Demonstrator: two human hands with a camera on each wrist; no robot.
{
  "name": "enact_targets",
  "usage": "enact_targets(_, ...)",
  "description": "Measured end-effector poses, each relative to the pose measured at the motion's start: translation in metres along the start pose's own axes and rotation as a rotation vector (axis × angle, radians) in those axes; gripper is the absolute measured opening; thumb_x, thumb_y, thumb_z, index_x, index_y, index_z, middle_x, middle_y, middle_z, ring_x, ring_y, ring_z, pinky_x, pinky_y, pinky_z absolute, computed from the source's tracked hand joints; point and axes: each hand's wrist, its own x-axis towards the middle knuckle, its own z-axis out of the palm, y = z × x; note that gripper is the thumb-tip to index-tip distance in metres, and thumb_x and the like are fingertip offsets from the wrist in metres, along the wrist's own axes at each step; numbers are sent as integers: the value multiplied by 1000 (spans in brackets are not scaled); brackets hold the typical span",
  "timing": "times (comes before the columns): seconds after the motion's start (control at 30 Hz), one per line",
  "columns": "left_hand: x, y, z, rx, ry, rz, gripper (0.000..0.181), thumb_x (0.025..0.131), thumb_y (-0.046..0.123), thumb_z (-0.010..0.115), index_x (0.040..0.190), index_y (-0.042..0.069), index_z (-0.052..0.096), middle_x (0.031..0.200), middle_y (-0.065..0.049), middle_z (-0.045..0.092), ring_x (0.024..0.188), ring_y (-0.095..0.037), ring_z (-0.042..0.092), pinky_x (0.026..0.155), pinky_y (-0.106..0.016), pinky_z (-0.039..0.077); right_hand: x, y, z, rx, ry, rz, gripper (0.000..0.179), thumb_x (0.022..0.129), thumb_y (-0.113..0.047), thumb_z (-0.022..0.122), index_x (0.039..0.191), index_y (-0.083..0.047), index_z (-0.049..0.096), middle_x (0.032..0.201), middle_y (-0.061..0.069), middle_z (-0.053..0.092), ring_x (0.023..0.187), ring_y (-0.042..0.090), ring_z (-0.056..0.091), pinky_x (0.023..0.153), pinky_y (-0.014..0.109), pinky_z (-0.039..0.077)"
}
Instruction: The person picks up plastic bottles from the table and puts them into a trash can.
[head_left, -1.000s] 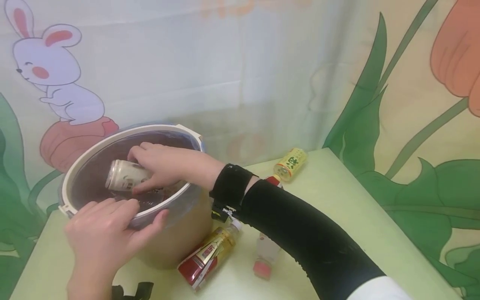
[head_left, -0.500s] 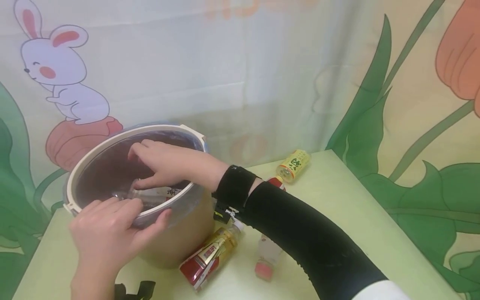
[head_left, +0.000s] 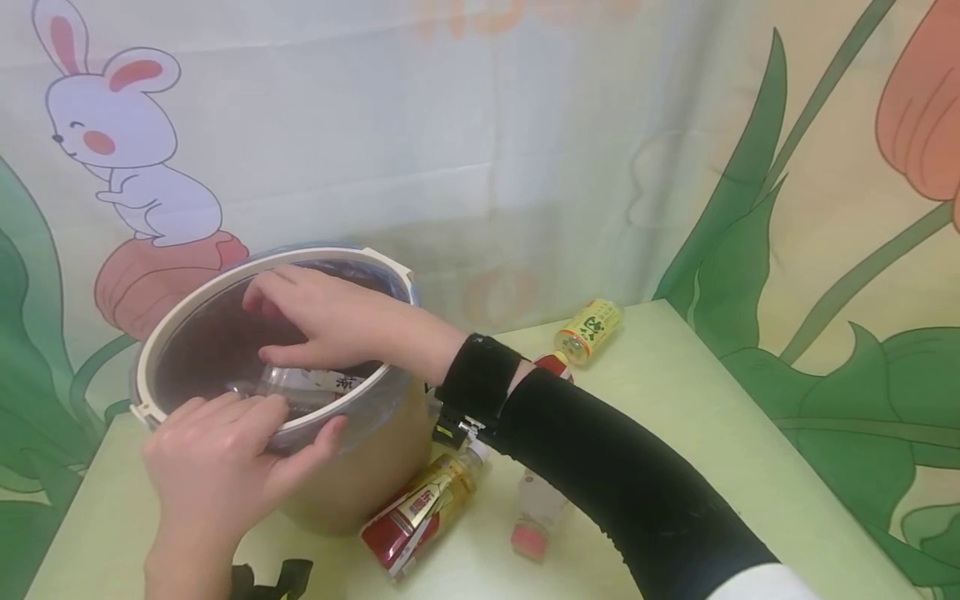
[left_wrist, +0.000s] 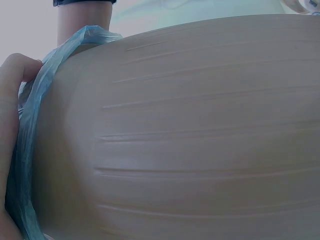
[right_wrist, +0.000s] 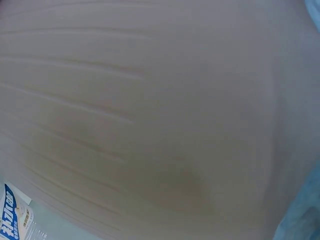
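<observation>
A beige trash bin (head_left: 367, 475) with a cream rim and a thin bluish plastic liner (left_wrist: 30, 150) stands on the table. My left hand (head_left: 217, 458) grips the bin's near rim, fingers over the edge and thumb outside. Above the opening hovers my right hand (head_left: 330, 321), fingers apart and loosely bent, holding nothing. Below it, inside the bin, lies a clear bottle with a pale label (head_left: 322, 382), partly hidden by the rim and both hands. Ribbed bin wall (right_wrist: 175, 125) fills most of the right wrist view.
Several drink bottles lie right of the bin: one with a red and gold label (head_left: 420, 521), one with a pink cap (head_left: 530, 540), one with a yellow label (head_left: 590, 332). A printed cloth backdrop (head_left: 525, 167) hangs behind the pale green table (head_left: 720, 450).
My right hand has let go of a pale-labelled drink container, which dropped into the bin. The fingers have spread and lifted slightly; my left hand keeps its grip on the rim.
</observation>
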Motion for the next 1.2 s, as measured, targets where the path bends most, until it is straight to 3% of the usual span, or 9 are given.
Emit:
enact_targets(0.23, -1, 0, -1, 6, -17, -5, 57, 79, 55, 55, 48, 15, 28, 38, 1, 26, 33, -22, 20, 35, -35, 13, -13, -2, -7, 43, 281, -148, 38, 92, -29, 64, 124, -9, 59, 122, -2, 60, 115, 5, 51, 101, 11, 34)
enact_targets(0.3, -2, 0, -1, 3, -13, -7, 57, 79, 56, 55, 49, 15, 28, 38, 1, 26, 33, -22, 19, 35, -35, 12, -21, -4, -9, 41, 341, -157, 38, 92, -29, 63, 123, -9, 60, 121, -2, 61, 116, 4, 51, 101, 12, 33)
enact_targets(0.43, -2, 1, -3, 3, -6, -6, 58, 79, 56, 55, 49, 15, 28, 38, 1, 25, 34, -21, 18, 35, -35, 11, -49, -8, -18, 46, 424, -128, 41, 90, -30, 65, 123, -8, 60, 121, -1, 61, 115, 5, 51, 101, 14, 35)
enact_targets(0.6, 1, 3, -5, 8, -2, -4, 58, 79, 55, 55, 48, 15, 27, 39, 2, 24, 34, -20, 16, 36, -34, 10, -97, -8, -27, 122, 498, -114, 46, 88, -27, 71, 124, -3, 58, 122, 4, 59, 117, 11, 49, 102, 23, 39)
enact_targets(0.9, 6, 8, -9, 2, 27, -18, 59, 79, 55, 57, 49, 16, 25, 42, 4, 19, 38, -17, 12, 38, -33, 8, -180, -4, -30, 97, 473, 82, 52, 88, -35, 71, 128, -6, 54, 127, 2, 55, 121, 11, 45, 100, 36, 45)
enact_targets(1.07, 8, 10, -9, -1, 26, -23, 59, 79, 55, 57, 48, 16, 25, 42, 5, 18, 38, -17, 12, 38, -33, 8, -213, 3, -24, 83, 370, 208, 51, 89, -39, 70, 128, -11, 53, 127, -1, 54, 119, 11, 46, 98, 38, 46)
enact_targets(1.2, 9, 12, -7, -4, 33, -17, 59, 79, 55, 57, 48, 16, 25, 42, 5, 18, 38, -16, 12, 39, -32, 7, -237, 12, -17, 12, 289, 307, 54, 88, -42, 71, 129, -12, 54, 127, 0, 54, 119, 15, 45, 98, 42, 46)
